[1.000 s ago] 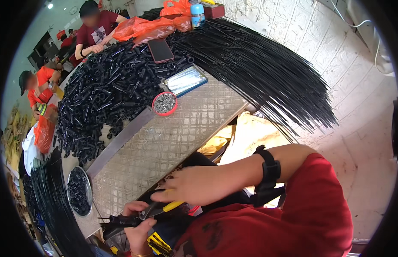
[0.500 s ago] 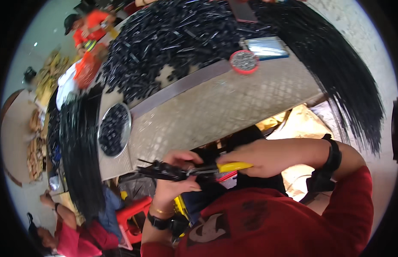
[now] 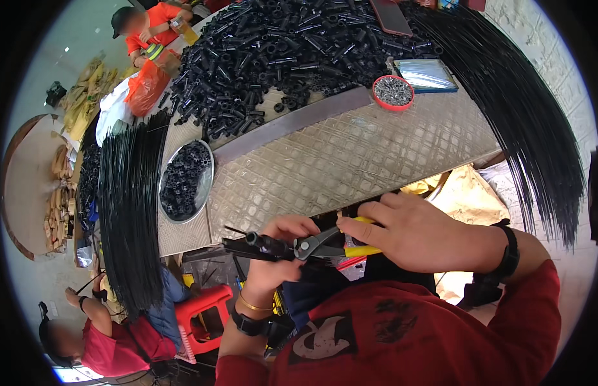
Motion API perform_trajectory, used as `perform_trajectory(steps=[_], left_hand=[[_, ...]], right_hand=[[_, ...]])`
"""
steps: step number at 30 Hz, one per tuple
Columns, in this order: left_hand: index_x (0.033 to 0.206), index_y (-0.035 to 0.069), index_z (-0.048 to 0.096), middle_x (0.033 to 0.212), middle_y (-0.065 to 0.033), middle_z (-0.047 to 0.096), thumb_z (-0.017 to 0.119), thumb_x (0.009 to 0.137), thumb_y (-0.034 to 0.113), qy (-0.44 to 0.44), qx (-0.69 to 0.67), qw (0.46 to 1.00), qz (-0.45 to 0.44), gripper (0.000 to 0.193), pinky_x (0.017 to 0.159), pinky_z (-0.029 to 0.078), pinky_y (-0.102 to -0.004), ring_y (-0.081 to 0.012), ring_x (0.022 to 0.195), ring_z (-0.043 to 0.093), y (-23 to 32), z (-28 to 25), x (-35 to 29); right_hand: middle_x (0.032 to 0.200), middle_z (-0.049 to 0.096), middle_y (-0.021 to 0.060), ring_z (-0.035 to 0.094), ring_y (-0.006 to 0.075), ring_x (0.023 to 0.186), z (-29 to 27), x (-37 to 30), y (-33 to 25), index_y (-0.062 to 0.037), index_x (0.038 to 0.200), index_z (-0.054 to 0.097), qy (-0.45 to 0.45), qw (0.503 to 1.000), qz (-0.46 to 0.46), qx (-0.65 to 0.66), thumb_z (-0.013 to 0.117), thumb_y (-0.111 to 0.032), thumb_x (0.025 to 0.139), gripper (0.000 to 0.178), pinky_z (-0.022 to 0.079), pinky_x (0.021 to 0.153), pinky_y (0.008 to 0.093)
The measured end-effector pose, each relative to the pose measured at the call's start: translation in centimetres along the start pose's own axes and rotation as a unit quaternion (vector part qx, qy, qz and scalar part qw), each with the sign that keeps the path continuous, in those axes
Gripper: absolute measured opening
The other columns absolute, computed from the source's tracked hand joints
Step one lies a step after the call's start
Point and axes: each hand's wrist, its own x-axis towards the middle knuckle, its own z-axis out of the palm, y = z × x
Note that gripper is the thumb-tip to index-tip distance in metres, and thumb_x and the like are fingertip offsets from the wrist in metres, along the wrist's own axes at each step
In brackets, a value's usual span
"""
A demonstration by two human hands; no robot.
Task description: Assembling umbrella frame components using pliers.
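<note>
My left hand (image 3: 273, 260) is closed around a black plastic tube-like part (image 3: 263, 243) with thin black rods sticking out to its left. In my right hand (image 3: 418, 238) is a pair of pliers (image 3: 308, 248) with a grey metal head and yellow handles. The handles stand apart, and the fingers rest over them. The head of the pliers lies right against the black part at my left fingers. Exactly what sits between the jaws I cannot make out. Both hands are just off the near edge of the table.
On the patterned table (image 3: 312, 161) lie a heap of black tube parts (image 3: 280, 51), a grey metal bar (image 3: 292, 125), a metal dish of small black pieces (image 3: 186, 180), a red bowl (image 3: 393, 94), a tray of thin wires (image 3: 428, 75) and black rod bundles (image 3: 518, 109). Two people sit at left.
The pliers' handles have spread apart, and my right fingers have loosened and lifted. My left hand still holds the black part. The whole view has shifted slightly.
</note>
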Motion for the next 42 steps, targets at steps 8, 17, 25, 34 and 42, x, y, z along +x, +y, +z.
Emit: perform_trajectory(steps=[8,17,25,34,42], left_hand=[[0.096,-0.002,0.061,0.097,-0.0168,0.059,0.057,0.07,0.072,-0.021,0.013,0.998,0.055,0.079,0.049,0.035,-0.0181,-0.0069,0.055,0.047,-1.6,-0.7,0.5],[0.097,-0.005,0.061,0.088,-0.0093,0.063,0.051,0.072,0.075,-0.051,0.057,0.997,-0.018,0.084,0.051,0.036,-0.0189,-0.005,0.058,0.047,-0.6,-0.6,-0.1],[0.099,-0.006,0.062,0.086,-0.0073,0.062,0.053,0.069,0.077,-0.051,0.045,0.997,-0.042,0.088,0.052,0.036,-0.019,-0.0047,0.059,0.047,-0.5,-0.3,-0.2],[0.095,-0.006,0.064,0.089,-0.0098,0.065,0.054,0.069,0.076,-0.054,0.076,0.995,-0.044,0.086,0.051,0.037,-0.0187,-0.0053,0.059,0.049,-0.3,-0.3,-0.6],[0.094,-0.007,0.064,0.088,-0.0117,0.065,0.054,0.068,0.078,-0.051,0.068,0.996,-0.022,0.09,0.051,0.038,-0.0189,-0.0064,0.059,0.051,-0.8,-0.6,-0.7]], right_hand=[[0.076,0.062,0.0166,0.062,0.0256,0.057,9.0,-1.1,2.8,-0.0052,0.112,0.044,-0.292,0.485,0.097,0.819,0.047,-0.03,0.096,0.029,0.051,0.049,0.0319],[0.098,0.063,0.0188,0.067,0.0273,0.084,3.7,-0.6,2.8,-0.0022,0.094,0.052,-0.242,0.607,0.169,0.738,0.046,-0.032,0.096,0.031,0.057,0.07,0.0374],[0.1,0.062,0.018,0.066,0.0263,0.087,3.1,-0.6,2.8,-0.0039,0.098,0.05,-0.258,0.634,0.193,0.703,0.048,-0.03,0.096,0.027,0.057,0.07,0.0372],[0.095,0.063,0.0166,0.066,0.0237,0.079,5.5,-1.2,2.4,-0.0055,0.1,0.049,-0.256,0.61,0.182,0.727,0.046,-0.03,0.097,0.025,0.056,0.062,0.034],[0.098,0.063,0.0173,0.066,0.0244,0.081,3.9,-1.2,1.8,-0.0022,0.095,0.051,-0.261,0.604,0.181,0.731,0.041,-0.032,0.098,0.031,0.056,0.065,0.0346]])
